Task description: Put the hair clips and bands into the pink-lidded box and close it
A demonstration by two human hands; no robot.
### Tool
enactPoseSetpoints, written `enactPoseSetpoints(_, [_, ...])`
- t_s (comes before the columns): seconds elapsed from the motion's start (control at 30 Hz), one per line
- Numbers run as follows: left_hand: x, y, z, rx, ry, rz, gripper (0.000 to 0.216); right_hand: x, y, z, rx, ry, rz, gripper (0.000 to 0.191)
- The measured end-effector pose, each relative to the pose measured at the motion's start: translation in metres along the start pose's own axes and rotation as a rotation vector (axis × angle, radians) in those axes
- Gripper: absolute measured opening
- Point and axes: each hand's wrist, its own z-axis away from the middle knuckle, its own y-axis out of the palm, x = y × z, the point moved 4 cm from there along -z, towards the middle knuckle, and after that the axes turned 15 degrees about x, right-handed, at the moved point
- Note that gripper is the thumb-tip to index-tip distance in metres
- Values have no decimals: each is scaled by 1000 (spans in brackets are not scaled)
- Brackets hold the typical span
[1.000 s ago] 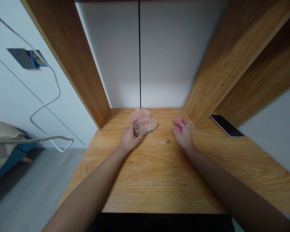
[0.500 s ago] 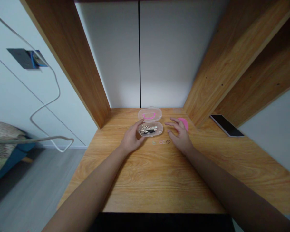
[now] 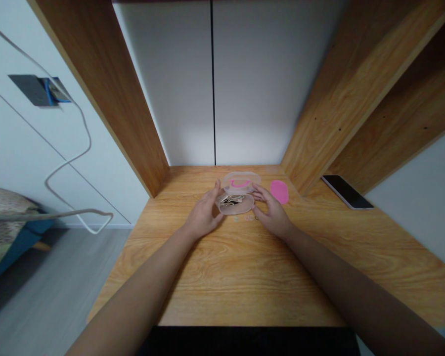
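A clear oval plastic case with its lid hinged back is held between my two hands. Light-coloured hair clips and something dark lie inside the case. A pink handle crosses the lid. My left hand curves around the left end of the case, thumb near its front corner. At the right end, my right hand grips with the thumb in front and fingers behind. Several small hair ties in pale green, pink and dark colours lie just in front, partly behind my right thumb.
A pink oval piece lies on the wooden desk to the right of my right hand. Farther right is a phone with a dark screen. Wooden panels flank the desk, and a white cable hangs at the left.
My right hand has moved left onto the case's right end. The case has shifted right and tilted, its lid moving with it. The pink oval piece is now uncovered.
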Motion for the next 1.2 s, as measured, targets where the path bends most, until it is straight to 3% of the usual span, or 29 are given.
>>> enactPoseSetpoints(0.2, [-10,1,-3,93,-12,35,116,2,-2,0,12,5,71,67])
enactPoseSetpoints(0.37, [-12,3,-3,106,24,1,104,9,-5,-1,8,6,127,64])
enactPoseSetpoints(0.5, [-6,3,-1,110,-88,-11,104,11,-9,-1,-33,44,145,58])
enactPoseSetpoints(0.67, [-1,2,1,163,-171,-52,89,11,-14,1,-107,64,118,37])
enactPoseSetpoints(1.2, [-7,0,-2,172,-38,16,76,17,-21,5,-231,18,115,18])
